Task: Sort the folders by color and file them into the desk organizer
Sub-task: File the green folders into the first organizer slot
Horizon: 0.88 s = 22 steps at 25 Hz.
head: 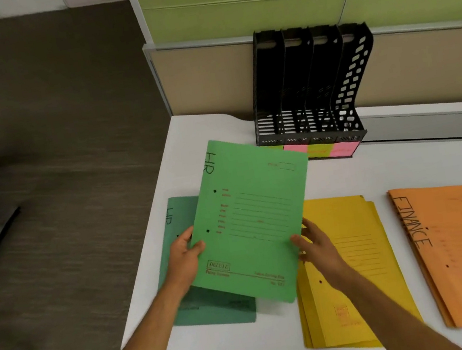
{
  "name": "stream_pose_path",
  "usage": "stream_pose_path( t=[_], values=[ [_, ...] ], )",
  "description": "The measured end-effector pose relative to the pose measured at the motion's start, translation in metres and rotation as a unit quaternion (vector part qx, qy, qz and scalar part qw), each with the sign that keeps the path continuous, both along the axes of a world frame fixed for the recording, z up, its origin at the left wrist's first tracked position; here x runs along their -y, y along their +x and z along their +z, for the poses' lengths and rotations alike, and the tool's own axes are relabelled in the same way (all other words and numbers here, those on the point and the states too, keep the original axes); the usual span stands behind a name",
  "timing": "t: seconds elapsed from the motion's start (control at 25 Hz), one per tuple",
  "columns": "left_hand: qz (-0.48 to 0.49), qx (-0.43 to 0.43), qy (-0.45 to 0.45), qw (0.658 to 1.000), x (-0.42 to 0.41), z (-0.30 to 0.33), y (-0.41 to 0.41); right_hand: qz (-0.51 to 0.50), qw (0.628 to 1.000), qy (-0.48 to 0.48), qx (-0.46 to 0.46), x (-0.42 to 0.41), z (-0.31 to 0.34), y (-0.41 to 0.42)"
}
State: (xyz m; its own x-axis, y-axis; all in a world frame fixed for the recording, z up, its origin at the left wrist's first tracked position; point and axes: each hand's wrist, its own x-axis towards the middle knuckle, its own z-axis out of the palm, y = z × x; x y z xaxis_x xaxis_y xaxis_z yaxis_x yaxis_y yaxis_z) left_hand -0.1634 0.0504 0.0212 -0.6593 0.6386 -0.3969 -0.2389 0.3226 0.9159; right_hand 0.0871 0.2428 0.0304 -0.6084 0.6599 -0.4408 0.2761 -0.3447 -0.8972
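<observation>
The green folder point(253, 219) (marked HR) is held up between both hands. The left hand point(183, 256) pinches its left edge, thumb on top; the right hand point(314, 241) touches its right edge with loosely spread fingers.

organizer point(305, 96) at desk point(403, 165) rear; 3 folder stacks point(355, 261) in row before it

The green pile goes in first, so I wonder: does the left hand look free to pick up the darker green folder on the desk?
Probably not yet. The left hand grips the light green folder, which hangs over the darker green folder and covers most of it.
</observation>
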Motion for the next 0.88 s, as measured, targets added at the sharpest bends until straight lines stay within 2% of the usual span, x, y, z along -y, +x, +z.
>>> stream_pose_path(
  t=[0.08, 0.24, 0.44, 0.72, 0.88],
  values=[
    [-0.020, 0.015, 0.011, 1.000, -0.011, 0.005, 0.002, 0.007, 0.999, -0.033, -0.020, -0.018, 0.017, 0.002],
    [-0.056, 0.024, 0.016, 0.998, -0.036, 0.017, -0.006, 0.025, 0.998, -0.041, -0.029, -0.042, 0.037, 0.002],
    [-0.122, -0.027, -0.002, 0.992, -0.099, 0.029, -0.022, 0.042, 0.998, 0.005, -0.039, -0.071, 0.060, 0.010],
    [-0.225, -0.207, -0.078, 0.949, -0.221, 0.029, -0.053, -0.081, 0.992, 0.094, -0.026, -0.110, 0.084, 0.023],
    [-0.189, -0.198, -0.092, 0.957, -0.290, 0.030, -0.070, -0.134, 0.981, 0.137, -0.017, -0.131, 0.093, 0.020]
  ],
)
